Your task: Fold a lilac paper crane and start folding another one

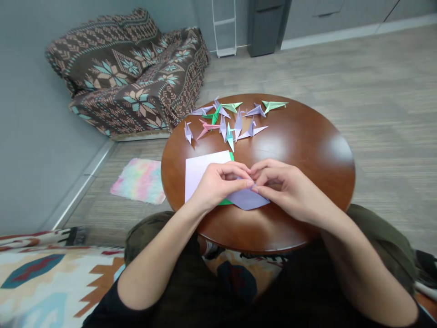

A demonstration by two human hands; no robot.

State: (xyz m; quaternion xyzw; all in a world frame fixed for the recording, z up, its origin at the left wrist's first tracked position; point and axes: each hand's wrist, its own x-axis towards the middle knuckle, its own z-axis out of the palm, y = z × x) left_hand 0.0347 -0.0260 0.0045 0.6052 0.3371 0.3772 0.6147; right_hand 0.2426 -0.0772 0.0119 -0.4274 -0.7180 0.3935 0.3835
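A partly folded sheet of lilac origami paper [248, 201] lies near the front of the round table, its lower end coming to a blunt point. My left hand [223, 182] pinches its upper part between thumb and fingers. From the other side my right hand [278, 184] pinches the same paper, fingertips almost touching those of the left. My fingers hide the pinched fold. Under and beside my left hand sits a stack of flat origami paper [198, 171], pale lilac on top with green edges showing beneath.
Several folded paper cranes in lilac, green, pink and blue, such as a pink crane [207, 128], stand along the far side of the brown table [307, 150]. A covered sofa [136, 86] is beyond at the left. A pastel mat [139, 180] lies on the floor.
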